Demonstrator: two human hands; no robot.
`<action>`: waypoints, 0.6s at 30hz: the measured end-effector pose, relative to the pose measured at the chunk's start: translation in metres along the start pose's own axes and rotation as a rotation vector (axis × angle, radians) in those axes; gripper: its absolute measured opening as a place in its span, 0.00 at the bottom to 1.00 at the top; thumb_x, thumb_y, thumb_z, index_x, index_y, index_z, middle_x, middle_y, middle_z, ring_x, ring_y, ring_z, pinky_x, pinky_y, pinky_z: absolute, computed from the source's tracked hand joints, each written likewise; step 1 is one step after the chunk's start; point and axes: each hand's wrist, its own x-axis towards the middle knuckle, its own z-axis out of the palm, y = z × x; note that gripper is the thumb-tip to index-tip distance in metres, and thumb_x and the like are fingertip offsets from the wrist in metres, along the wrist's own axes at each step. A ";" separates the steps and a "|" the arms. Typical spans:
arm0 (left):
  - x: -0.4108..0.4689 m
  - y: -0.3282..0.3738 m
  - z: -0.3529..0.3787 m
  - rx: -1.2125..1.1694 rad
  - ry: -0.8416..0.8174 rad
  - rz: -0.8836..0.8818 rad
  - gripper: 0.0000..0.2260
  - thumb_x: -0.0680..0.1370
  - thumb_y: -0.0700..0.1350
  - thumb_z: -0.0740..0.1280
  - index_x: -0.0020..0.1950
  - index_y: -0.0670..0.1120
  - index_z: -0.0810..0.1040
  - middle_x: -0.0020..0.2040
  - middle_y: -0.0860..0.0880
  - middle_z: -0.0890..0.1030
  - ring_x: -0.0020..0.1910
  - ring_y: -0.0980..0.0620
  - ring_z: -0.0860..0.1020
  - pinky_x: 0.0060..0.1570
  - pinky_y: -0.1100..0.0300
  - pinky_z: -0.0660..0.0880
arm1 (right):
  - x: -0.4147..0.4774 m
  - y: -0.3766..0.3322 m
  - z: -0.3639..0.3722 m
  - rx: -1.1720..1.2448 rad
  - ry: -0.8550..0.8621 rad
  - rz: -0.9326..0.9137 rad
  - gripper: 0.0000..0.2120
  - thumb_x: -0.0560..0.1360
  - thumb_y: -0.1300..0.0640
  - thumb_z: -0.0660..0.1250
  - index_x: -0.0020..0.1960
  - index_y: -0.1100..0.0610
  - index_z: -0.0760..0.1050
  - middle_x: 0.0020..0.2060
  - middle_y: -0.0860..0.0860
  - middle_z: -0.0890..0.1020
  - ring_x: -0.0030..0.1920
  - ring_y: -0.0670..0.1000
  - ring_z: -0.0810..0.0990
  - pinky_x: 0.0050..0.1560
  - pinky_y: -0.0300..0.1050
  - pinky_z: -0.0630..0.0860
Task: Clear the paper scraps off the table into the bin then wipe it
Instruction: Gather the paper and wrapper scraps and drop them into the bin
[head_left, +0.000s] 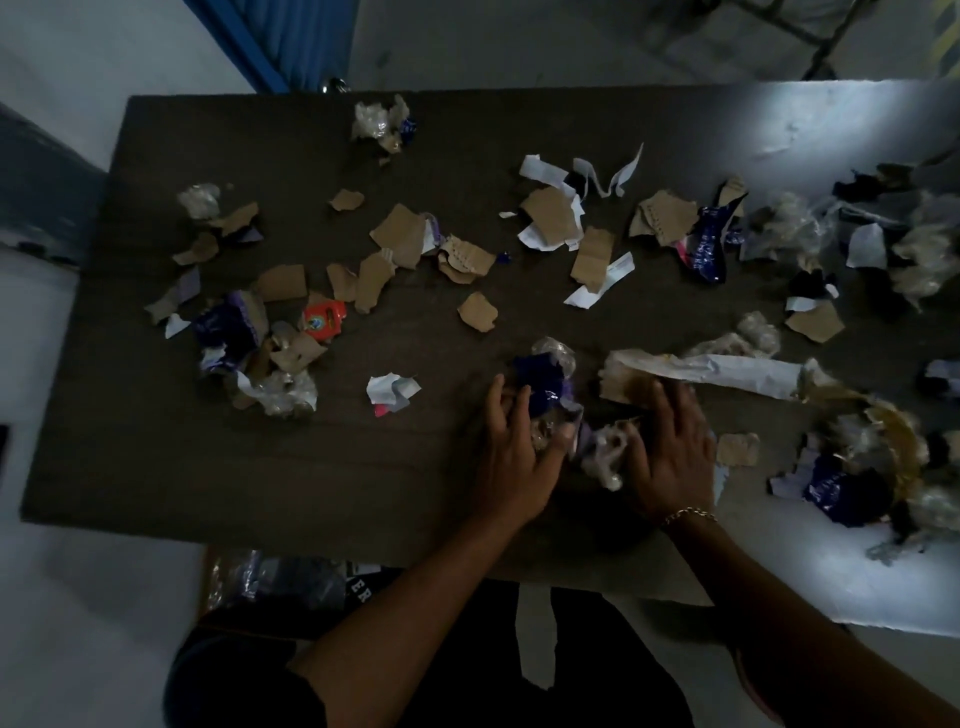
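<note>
The left hand (514, 447) lay open, fingers touching a blue wrapper (540, 382). The right hand (670, 457), open too, pressed brown paper (621, 384). Scraps (605, 454) lay between them and across the tabletop (311, 467).

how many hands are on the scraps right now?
2. Left hand touches the dark blue wrapper near the front edge of the table; right hand, with a bracelet, presses the brown paper beside it. No others visible.

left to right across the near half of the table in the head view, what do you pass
orange wrapper → white folded scrap → left hand → right hand → brown card scrap → dark blue wrapper
</note>
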 end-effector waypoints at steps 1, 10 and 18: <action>0.002 -0.004 -0.004 -0.021 0.009 -0.001 0.37 0.78 0.70 0.55 0.83 0.53 0.57 0.83 0.60 0.40 0.81 0.50 0.56 0.75 0.50 0.65 | 0.001 0.003 0.003 -0.034 -0.010 -0.004 0.35 0.79 0.35 0.48 0.83 0.48 0.52 0.83 0.52 0.52 0.83 0.53 0.48 0.80 0.59 0.51; 0.023 -0.050 -0.060 0.134 0.392 0.069 0.28 0.82 0.64 0.53 0.77 0.51 0.70 0.80 0.50 0.65 0.79 0.50 0.60 0.73 0.54 0.59 | 0.000 0.003 0.014 -0.112 0.066 -0.048 0.32 0.83 0.38 0.43 0.82 0.52 0.57 0.82 0.51 0.57 0.82 0.49 0.50 0.80 0.54 0.48; 0.060 -0.097 -0.085 0.180 0.362 -0.194 0.34 0.81 0.66 0.45 0.85 0.52 0.51 0.85 0.50 0.48 0.84 0.52 0.45 0.82 0.43 0.47 | -0.004 0.003 0.013 -0.025 0.130 -0.010 0.30 0.82 0.38 0.48 0.77 0.53 0.65 0.77 0.56 0.65 0.77 0.60 0.61 0.76 0.61 0.58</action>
